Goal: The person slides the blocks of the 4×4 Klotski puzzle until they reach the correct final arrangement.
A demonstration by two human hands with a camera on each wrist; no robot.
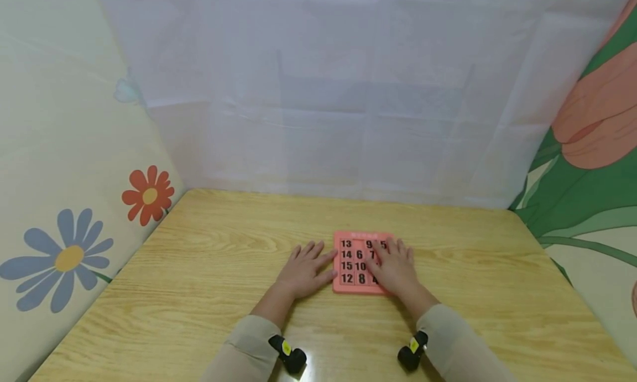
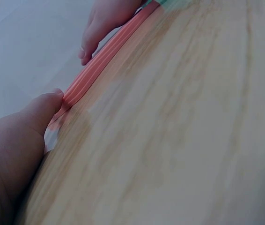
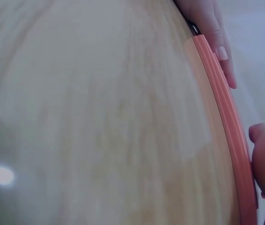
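A pink sliding number puzzle (image 1: 349,289) with black numerals lies flat on the wooden table. At its left edge, my left hand (image 1: 304,271) rests with fingers spread, the thumb and index fingertip touching the frame. Over the puzzle's right side lies my right hand (image 1: 395,267), its fingers extended across the tiles and hiding several numbers. A gap without a tile shows in the top row beside the 13. In the left wrist view, the left thumb (image 2: 53,101) meets the corner of the puzzle's pink side (image 2: 92,75). The right wrist view shows the right thumb (image 3: 260,133) above the puzzle's front edge (image 3: 228,117).
The wood-grain table (image 1: 224,227) extends around the puzzle on all sides. A whitish sheet (image 1: 328,94) hangs behind its far edge. Flower-patterned panels (image 1: 59,166) flank it left and right. Each wrist wears a small black camera (image 1: 293,360).
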